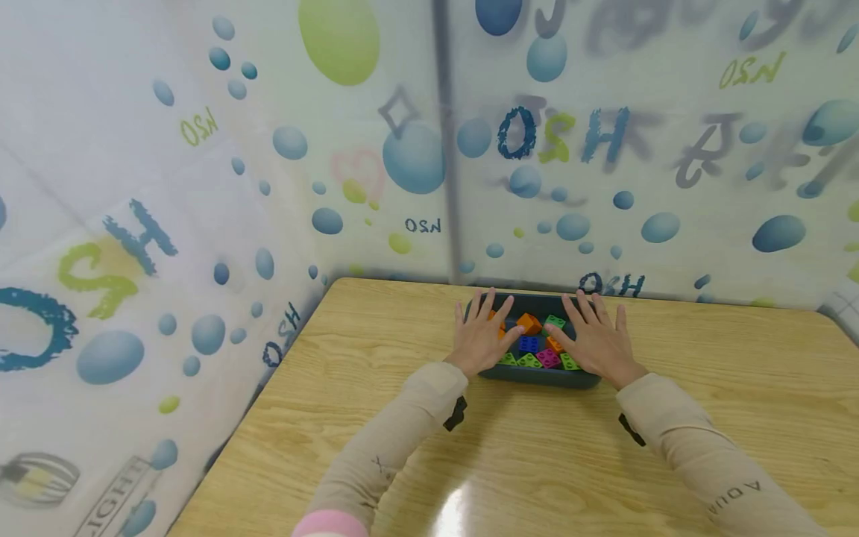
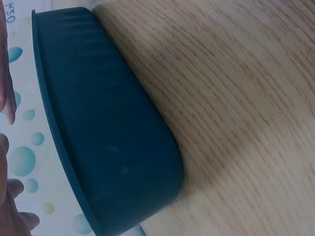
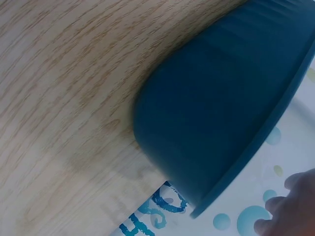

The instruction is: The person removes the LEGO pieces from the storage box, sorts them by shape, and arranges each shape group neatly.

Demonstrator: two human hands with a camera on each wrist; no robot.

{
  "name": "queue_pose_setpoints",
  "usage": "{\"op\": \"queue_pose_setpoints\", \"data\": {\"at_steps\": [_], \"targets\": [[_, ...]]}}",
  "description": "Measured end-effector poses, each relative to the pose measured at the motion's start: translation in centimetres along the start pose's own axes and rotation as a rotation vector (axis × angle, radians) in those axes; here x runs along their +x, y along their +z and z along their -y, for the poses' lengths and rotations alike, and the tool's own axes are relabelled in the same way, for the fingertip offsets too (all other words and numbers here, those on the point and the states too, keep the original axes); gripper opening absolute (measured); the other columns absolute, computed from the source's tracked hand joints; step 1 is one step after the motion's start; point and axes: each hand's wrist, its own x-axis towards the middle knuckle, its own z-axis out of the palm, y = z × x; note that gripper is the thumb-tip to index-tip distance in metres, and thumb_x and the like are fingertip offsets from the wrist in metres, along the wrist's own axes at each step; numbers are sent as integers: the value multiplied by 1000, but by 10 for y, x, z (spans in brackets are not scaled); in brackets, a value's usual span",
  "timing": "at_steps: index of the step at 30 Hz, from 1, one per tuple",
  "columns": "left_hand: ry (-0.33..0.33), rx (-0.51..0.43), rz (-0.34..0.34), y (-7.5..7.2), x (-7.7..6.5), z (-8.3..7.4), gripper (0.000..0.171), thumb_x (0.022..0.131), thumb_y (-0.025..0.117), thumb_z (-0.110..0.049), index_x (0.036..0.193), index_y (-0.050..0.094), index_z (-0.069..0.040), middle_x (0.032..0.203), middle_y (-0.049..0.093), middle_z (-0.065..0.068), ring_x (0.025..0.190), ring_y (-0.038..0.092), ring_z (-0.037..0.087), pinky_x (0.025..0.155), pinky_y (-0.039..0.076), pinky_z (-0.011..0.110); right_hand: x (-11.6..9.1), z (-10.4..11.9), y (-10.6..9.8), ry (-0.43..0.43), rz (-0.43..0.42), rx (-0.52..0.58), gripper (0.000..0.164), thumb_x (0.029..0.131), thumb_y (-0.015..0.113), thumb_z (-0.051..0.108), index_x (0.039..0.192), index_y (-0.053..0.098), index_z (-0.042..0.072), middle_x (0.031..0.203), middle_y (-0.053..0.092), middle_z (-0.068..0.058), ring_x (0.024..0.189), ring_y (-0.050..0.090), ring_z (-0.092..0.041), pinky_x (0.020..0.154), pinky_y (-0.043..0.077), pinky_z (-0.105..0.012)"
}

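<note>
A dark teal plastic bin (image 1: 537, 375) stands on the wooden table near its back edge. Inside lie several toy building bricks: orange (image 1: 529, 323), blue (image 1: 529, 344), magenta (image 1: 548, 359), lime green (image 1: 529, 361) and green (image 1: 555, 322). My left hand (image 1: 479, 339) is spread flat over the bin's left end, palm down. Over the right end my right hand (image 1: 597, 339) is spread the same way, thumb pointing inward. Neither hand grips a brick. Both wrist views show the bin's outer wall (image 2: 108, 123) close up, with fingertips beyond its rim.
The wood-grain table (image 1: 376, 358) extends to both sides and in front of the bin. Behind it hangs a white curtain (image 1: 376, 246) printed with blue and green bubbles and letters, which also runs along the left side.
</note>
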Motion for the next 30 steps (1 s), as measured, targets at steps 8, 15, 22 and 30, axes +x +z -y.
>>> {"op": "queue_pose_setpoints", "data": {"at_steps": [8, 15, 22, 30], "targets": [[10, -27, -20, -1, 0, 1, 60, 90, 19, -58, 142, 16, -29, 148, 4, 2, 133, -1, 24, 103, 4, 55, 1, 2, -1, 3, 6, -1, 80, 87, 25, 63, 143, 13, 7, 145, 4, -21, 130, -5, -39, 94, -20, -56], [32, -53, -62, -5, -1, 4, 60, 90, 23, -57, 143, 15, -29, 148, 7, 3, 134, -2, 24, 102, 4, 55, 0, 2, -3, -1, 11, 5, 80, 87, 24, 63, 143, 12, 7, 145, 4, -20, 130, -6, -38, 94, -20, -56], [37, -68, -87, -6, -2, 10, 60, 90, 24, -57, 142, 14, -30, 147, 7, 2, 133, -1, 23, 103, 3, 55, -3, 1, -3, 1, 12, 10, 79, 87, 26, 62, 143, 13, 7, 145, 6, -21, 130, -4, -38, 94, -20, -56], [21, -160, -54, -3, -9, 22, 61, 90, 28, -56, 143, 15, -28, 148, 4, 3, 133, -4, 24, 102, -3, 55, -5, -1, -2, -21, -15, 32, 81, 86, 27, 64, 142, 15, 7, 144, 11, -19, 131, 0, -37, 95, -17, -57]]}}
